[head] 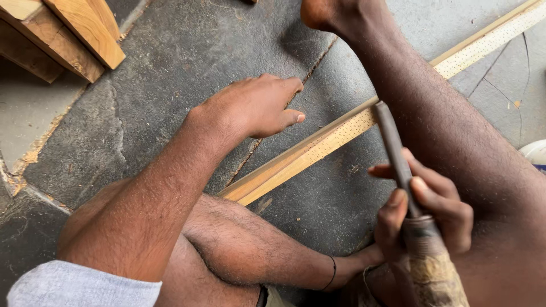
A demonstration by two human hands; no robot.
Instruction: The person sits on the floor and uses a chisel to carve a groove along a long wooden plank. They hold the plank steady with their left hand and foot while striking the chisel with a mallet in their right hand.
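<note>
1. Right hand [424,213] grips the chisel [398,165] at lower right; its tip on the wooden strip [318,149], which crosses mid-frame, looks hidden.
2. Left hand [256,108], fingers curled on nothing, sits just beside the strip; a slip could nick it.

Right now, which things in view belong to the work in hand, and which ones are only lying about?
In use:
- long wooden strip on the stone floor
- dark metal tool, gripped by the right hand
- left hand, resting beside the strip

Lying about:
- wooden blocks, top left
- white object at the right edge, too cut off to identify
</note>
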